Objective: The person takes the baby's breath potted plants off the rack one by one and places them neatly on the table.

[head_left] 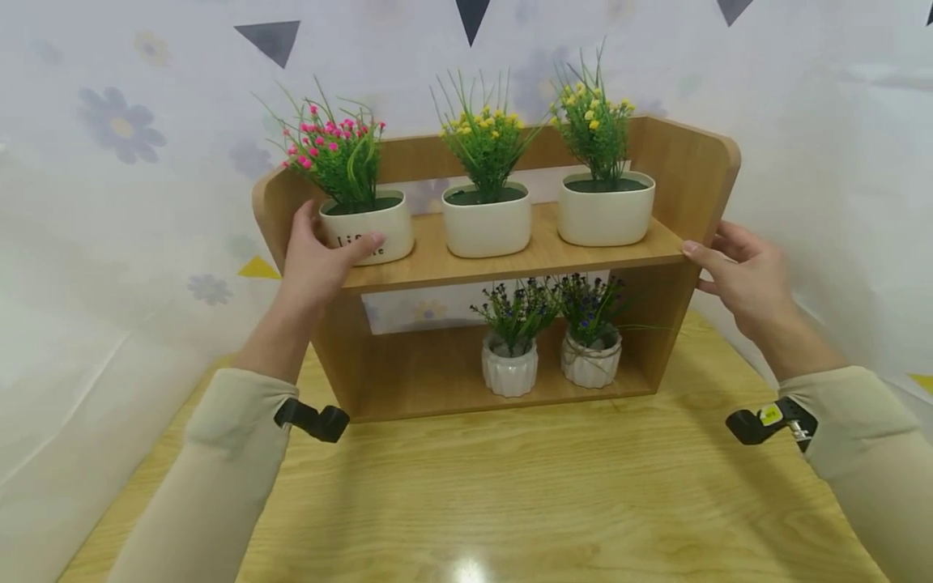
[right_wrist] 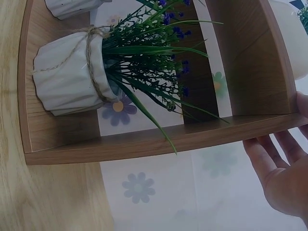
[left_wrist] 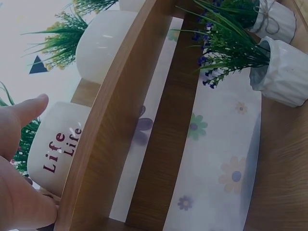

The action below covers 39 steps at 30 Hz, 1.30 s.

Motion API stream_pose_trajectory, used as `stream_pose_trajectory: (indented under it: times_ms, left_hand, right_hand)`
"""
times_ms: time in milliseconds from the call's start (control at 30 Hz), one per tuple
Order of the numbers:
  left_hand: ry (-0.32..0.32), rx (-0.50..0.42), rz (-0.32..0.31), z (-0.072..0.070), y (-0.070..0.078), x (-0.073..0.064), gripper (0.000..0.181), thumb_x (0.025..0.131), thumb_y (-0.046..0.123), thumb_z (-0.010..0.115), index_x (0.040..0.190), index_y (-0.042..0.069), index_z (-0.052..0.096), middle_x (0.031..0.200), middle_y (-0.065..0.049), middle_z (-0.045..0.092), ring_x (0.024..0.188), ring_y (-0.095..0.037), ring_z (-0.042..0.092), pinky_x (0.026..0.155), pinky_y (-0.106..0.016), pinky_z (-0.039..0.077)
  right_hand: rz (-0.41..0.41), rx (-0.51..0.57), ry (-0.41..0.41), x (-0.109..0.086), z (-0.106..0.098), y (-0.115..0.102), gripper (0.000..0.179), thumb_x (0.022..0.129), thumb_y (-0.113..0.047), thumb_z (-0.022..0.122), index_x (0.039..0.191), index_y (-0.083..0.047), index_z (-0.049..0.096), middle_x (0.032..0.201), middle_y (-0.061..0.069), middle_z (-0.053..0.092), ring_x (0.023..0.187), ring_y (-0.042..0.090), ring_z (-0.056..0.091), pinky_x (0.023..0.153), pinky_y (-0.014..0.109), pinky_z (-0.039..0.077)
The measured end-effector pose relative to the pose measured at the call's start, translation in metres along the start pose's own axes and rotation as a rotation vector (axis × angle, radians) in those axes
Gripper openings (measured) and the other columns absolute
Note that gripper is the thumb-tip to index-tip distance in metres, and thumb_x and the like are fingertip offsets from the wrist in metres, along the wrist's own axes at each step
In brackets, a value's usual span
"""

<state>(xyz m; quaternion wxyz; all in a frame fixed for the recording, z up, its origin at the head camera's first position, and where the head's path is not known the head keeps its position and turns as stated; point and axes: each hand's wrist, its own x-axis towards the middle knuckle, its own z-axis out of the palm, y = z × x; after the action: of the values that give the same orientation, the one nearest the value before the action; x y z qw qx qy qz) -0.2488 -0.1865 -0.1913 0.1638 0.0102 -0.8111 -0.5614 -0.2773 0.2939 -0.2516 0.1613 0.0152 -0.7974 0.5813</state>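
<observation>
While the yellow wood-grain table [head_left: 481, 502] bears a two-tier brown wooden shelf [head_left: 481, 271], the right hand [head_left: 754, 271] pinches its right side. At upper left, the half-spread left hand [head_left: 317, 259] holds a white oval pot [head_left: 368, 223], lettered "Life", with pink flowers [head_left: 333, 146].

Shelf [head_left: 415, 368] on table [head_left: 466, 486]; five potted plants [head_left: 487, 229] aboard.

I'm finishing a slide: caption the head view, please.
Left hand around a lettered pot, right hand holding the side of a wooden shelf with five potted plants.
</observation>
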Motion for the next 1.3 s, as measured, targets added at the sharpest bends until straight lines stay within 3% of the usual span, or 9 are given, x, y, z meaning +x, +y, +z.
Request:
stream_pose_trajectory:
  times_ms: [333,500,667,867,1300]
  left_hand:
    - [-0.015,0.066,-0.009,0.001,0.001,0.007,0.106,0.087,0.043,0.079,0.162,0.017,0.008,0.162,-0.008,0.025,0.144,-0.022,0.030,0.118,-0.038,0.027]
    - [-0.013,0.102,-0.026,0.008,0.002,0.009,0.102,0.087,0.043,0.078,0.162,0.017,0.013,0.159,-0.012,0.021,0.142,-0.026,0.030,0.115,-0.041,0.031]
    - [0.024,0.072,-0.045,0.010,0.002,0.011,0.098,0.088,0.039,0.079,0.160,0.016,0.016,0.163,-0.007,0.018,0.147,-0.023,0.026,0.118,-0.037,0.028]
    - [0.040,0.038,-0.025,0.007,0.001,0.013,0.096,0.086,0.036,0.081,0.157,0.012,0.021,0.162,-0.006,0.026,0.147,-0.018,0.024,0.118,-0.034,0.025]
    - [0.023,0.093,-0.006,0.006,0.001,0.012,0.093,0.086,0.041,0.080,0.159,0.018,0.027,0.159,-0.005,0.033,0.141,-0.023,0.036,0.114,-0.040,0.035]
  right_hand:
    - [-0.001,-0.066,-0.010,0.000,0.001,0.000,0.065,0.098,-0.041,0.063,0.156,-0.027,0.039,0.149,0.008,0.048,0.127,0.030,0.053,0.076,0.021,0.054]
    - [0.007,-0.069,-0.008,-0.001,0.001,0.000,0.064,0.098,-0.042,0.062,0.156,-0.027,0.039,0.152,0.009,0.047,0.129,0.032,0.052,0.080,0.027,0.054]
    - [0.012,-0.057,-0.003,-0.002,0.002,0.000,0.064,0.097,-0.042,0.063,0.155,-0.027,0.041,0.152,0.008,0.047,0.128,0.032,0.052,0.080,0.029,0.053]
    - [0.003,-0.054,0.005,-0.002,0.002,-0.002,0.064,0.097,-0.041,0.064,0.155,-0.026,0.042,0.150,0.008,0.049,0.125,0.027,0.055,0.076,0.023,0.055]
    - [-0.007,-0.057,0.008,-0.002,0.002,0.000,0.062,0.098,-0.040,0.063,0.155,-0.025,0.043,0.152,0.008,0.048,0.130,0.031,0.052,0.078,0.026,0.054]
